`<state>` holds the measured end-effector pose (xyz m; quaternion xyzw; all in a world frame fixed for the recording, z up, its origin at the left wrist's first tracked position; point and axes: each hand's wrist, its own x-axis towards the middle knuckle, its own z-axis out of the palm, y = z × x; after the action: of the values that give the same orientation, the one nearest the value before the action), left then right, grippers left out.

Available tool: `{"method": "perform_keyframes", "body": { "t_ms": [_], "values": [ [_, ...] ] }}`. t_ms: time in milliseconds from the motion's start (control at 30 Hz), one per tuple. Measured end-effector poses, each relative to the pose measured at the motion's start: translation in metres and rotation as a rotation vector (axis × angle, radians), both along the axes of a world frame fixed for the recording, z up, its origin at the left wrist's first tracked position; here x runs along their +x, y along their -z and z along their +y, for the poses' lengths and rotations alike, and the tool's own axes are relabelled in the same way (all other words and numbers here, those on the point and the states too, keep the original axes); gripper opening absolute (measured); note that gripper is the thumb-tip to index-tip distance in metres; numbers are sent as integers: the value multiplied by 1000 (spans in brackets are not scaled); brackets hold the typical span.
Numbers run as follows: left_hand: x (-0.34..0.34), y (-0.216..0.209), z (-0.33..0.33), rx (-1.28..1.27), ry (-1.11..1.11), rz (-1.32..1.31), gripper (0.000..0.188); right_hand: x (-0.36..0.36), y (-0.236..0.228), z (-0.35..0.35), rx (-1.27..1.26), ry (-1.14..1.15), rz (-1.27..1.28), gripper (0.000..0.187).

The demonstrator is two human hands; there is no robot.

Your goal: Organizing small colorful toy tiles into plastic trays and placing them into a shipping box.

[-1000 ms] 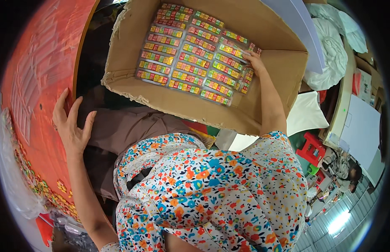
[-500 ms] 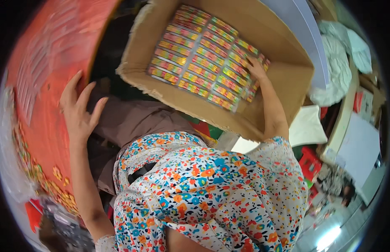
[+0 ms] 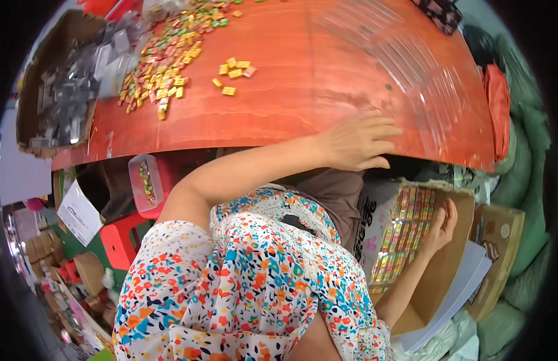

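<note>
Head view. Left hand (image 3: pixel 357 143): hovering over or resting on the near edge of the orange-red worktop (image 3: pixel 273 72), right of its middle; fingers spreading loosely, visibly gripping nothing; whether it is touching the surface cannot be told. Right hand (image 3: pixel 437 230): reaching into an open carton (image 3: pixel 447 265) below the near edge, toward the right corner; fingers bending, one pointing upward; whether they are grasping a pack cannot be told. Clear packs of small multicoloured pieces (image 3: pixel 405 228): lying in rows inside that carton, just beside the right hand.

Loose wrapped pieces (image 3: pixel 162 75): heaping toward the worktop's left end, spreading up to the far edge. Small yellow-and-pink cluster (image 3: pixel 235 72): sitting apart, right of the heap. Clear plastic trays (image 3: pixel 411 66): lying along the right end. Dark patterned cloth (image 3: pixel 441 13): resting at the far right corner. Red bag (image 3: pixel 497 111): hanging at the right edge. Cardboard box (image 3: pixel 56 39): standing at the left end, holding clear plastic cases (image 3: pixel 65 93). Clear tub (image 3: pixel 134 174): standing below the near edge, toward the left, containing coloured pieces.
</note>
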<state>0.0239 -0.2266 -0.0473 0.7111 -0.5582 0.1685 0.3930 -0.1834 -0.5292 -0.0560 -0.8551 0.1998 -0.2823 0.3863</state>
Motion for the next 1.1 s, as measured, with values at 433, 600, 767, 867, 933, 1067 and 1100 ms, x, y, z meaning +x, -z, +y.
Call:
{"method": "perform_keyframes", "body": {
  "t_ms": [433, 600, 767, 867, 933, 1067, 1100],
  "values": [
    [36, 3, 175, 599, -866, 136, 63, 232, -34, 237, -385, -1133, -45, 32],
    [12, 2, 187, 610, -917, 151, 56, 258, -42, 225, -453, -1024, 20, 38],
    [15, -1, 184, 611, -1103, 245, 50, 334, -41, 169, -692, -644, 20, 53],
    [16, -5, 180, 620, -1108, 268, 50, 379, -33, 149, -748, -493, 165, 63],
    [14, -5, 180, 619, -1106, 265, 50, 400, -30, 146, -818, -365, 265, 69],
    [12, -10, 177, 635, -1106, 277, 51, 426, -24, 143, -774, -306, 369, 73],
    [13, -10, 177, 637, -1109, 282, 51, 430, -23, 142, -775, -313, 422, 73]
  ]
}}
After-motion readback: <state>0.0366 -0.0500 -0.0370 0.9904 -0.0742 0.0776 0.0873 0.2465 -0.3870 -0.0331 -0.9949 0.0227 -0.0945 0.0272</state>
